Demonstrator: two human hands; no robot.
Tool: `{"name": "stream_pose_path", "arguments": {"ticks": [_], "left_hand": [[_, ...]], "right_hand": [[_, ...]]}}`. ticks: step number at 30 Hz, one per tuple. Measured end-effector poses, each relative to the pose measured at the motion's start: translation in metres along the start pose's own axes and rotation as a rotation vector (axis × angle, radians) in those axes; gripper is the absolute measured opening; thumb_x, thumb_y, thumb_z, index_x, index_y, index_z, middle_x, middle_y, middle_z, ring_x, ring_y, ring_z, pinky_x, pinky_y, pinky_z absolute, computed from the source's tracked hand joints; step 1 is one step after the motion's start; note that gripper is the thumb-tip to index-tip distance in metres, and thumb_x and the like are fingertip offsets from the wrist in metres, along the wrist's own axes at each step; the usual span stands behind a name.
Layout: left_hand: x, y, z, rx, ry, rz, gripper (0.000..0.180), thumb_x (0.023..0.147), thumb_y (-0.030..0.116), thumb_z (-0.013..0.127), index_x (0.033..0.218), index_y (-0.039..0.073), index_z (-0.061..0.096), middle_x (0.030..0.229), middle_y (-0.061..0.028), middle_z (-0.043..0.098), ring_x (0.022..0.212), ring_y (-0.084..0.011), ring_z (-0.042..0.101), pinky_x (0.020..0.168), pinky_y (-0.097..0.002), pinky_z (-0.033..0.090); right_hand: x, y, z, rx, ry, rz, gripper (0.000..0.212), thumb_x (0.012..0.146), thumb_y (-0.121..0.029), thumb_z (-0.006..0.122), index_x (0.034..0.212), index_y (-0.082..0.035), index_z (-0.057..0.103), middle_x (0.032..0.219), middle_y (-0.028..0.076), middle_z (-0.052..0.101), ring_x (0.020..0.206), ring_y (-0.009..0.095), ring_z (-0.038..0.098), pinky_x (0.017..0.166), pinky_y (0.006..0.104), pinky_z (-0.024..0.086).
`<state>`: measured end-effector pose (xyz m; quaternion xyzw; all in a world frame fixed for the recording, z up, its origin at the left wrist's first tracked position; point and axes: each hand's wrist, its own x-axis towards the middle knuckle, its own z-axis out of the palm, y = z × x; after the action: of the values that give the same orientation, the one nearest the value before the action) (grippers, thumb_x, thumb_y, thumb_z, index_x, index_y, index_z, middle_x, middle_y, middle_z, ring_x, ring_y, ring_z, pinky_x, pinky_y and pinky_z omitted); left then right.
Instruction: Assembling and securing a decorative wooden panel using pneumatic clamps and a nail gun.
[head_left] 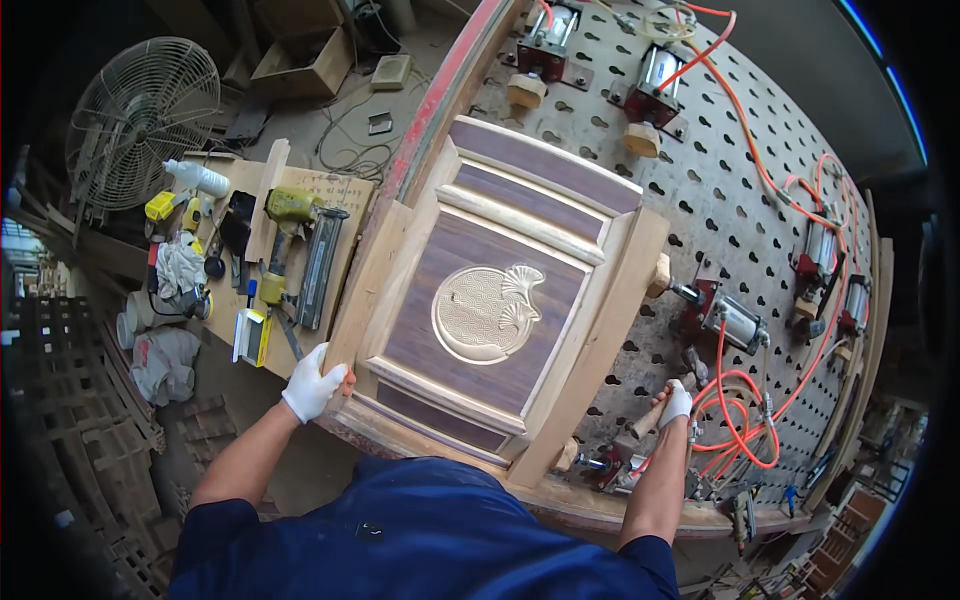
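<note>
While a big wire fan (143, 122) stands over at the far left, look just right of it: a wooden side counter (348, 205), loaded up, with a white bottle (200, 178) near its far left corner and a yellow nail gun (290, 210) towards its right edge. Now the left hand (312, 386), in a white glove with bare fingertips showing, its fingers curled around the near end of a pale wooden strip (366, 305)! That strip runs along the left side of a framed wooden panel (497, 300), lying by the near left edge of the perforated metal counter (720, 230), dark wood with a pale round carving in its middle. Along the panel's right side, another wooden strip (590, 350). And further right, the right hand (677, 403), gloved too, closed on a wooden-handled tool (648, 416) above the counter's near edge. Beyond it, orange hose (741, 430) loops beside a silver air cylinder (737, 323).
</note>
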<state>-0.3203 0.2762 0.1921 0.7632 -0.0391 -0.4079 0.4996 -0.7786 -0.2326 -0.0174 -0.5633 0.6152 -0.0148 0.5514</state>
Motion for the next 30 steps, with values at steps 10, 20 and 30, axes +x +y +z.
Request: {"name": "stream_pose_path", "arguments": {"ticks": [10,20,30], "left_hand": [[0.145,0.023,0.002,0.095,0.238,0.230,0.020,0.088,0.010,0.056,0.107,0.002,0.057,0.078,-0.0065,0.063,0.056,-0.0129,0.057,0.054,-0.0247,0.048],[0.194,-0.002,0.013,-0.058,0.249,0.114,0.020,0.091,0.017,0.059,0.106,0.003,0.058,0.078,-0.0069,0.064,0.053,-0.0138,0.058,0.050,-0.0266,0.048],[0.208,-0.061,-0.020,-0.247,0.174,0.095,0.030,0.095,0.028,0.061,0.110,0.003,0.055,0.090,-0.0098,0.068,0.061,-0.0155,0.062,0.054,-0.0291,0.053]], "right_hand": [[0.021,-0.028,0.029,-0.299,0.121,-0.128,0.033,0.082,-0.028,0.063,0.105,-0.006,0.060,0.093,0.017,0.064,0.082,0.036,0.060,0.074,0.0433,0.050],[0.009,-0.079,0.086,-0.612,0.421,-0.030,0.039,0.079,-0.028,0.063,0.111,-0.005,0.061,0.100,0.021,0.067,0.092,0.042,0.063,0.084,0.0459,0.050],[-0.155,-0.026,0.020,-0.507,0.604,-0.596,0.034,0.081,-0.019,0.066,0.111,-0.001,0.065,0.101,0.017,0.068,0.089,0.034,0.065,0.083,0.0382,0.052]]}}
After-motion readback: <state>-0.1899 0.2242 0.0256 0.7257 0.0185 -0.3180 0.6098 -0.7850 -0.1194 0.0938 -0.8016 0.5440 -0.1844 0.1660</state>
